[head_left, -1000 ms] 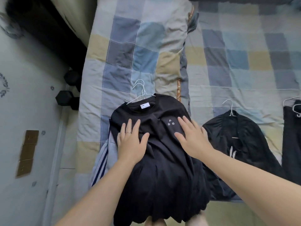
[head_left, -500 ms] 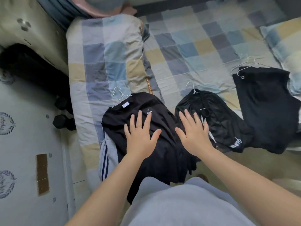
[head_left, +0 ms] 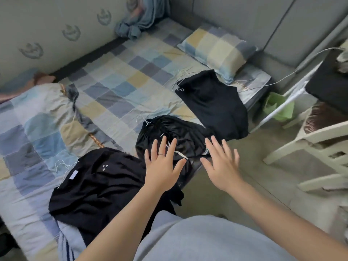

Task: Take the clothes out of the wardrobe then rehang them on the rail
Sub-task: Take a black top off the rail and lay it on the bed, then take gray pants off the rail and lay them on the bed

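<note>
Nearest, the person's grey top (head_left: 207,240) fills the bottom edge, with both bare forearms reaching forward from it. Grey garment with dark stripes (head_left: 66,242) lies at the bed's near edge, partly under a black t-shirt (head_left: 98,183). T-shirt lies flat and rumpled on the folded check quilt (head_left: 28,129), on a white wire hanger (head_left: 61,165) with the hook pointing left; there is a small white logo on the chest and a white neck label. Left hand (head_left: 162,167) is palm down, fingers spread wide, holding nothing, with a ring on one finger; it is in front of the t-shirt's right edge and the near edge of a shiny black garment (head_left: 180,132), contact cannot be told. Right hand (head_left: 221,167) is palm down, fingers spread wide, holding nothing, over the bed's edge just right of the shiny garment. Shiny garment lies bunched on the check bedsheet (head_left: 120,85), its wire hook at the far-left end and white drawstrings near the left hand's fingers. Further right, a flat black garment (head_left: 214,102) lies on wire hangers, its lower end hanging over the bed's edge. Right of the bed are a green bag (head_left: 278,108) on the floor and a cream chair (head_left: 310,146). Check pillow (head_left: 216,48) sits at the bed's far end, touching the flat black garment's top. Blue bunched fabric (head_left: 133,25) sits in the far corner against a patterned wall (head_left: 56,31).
</note>
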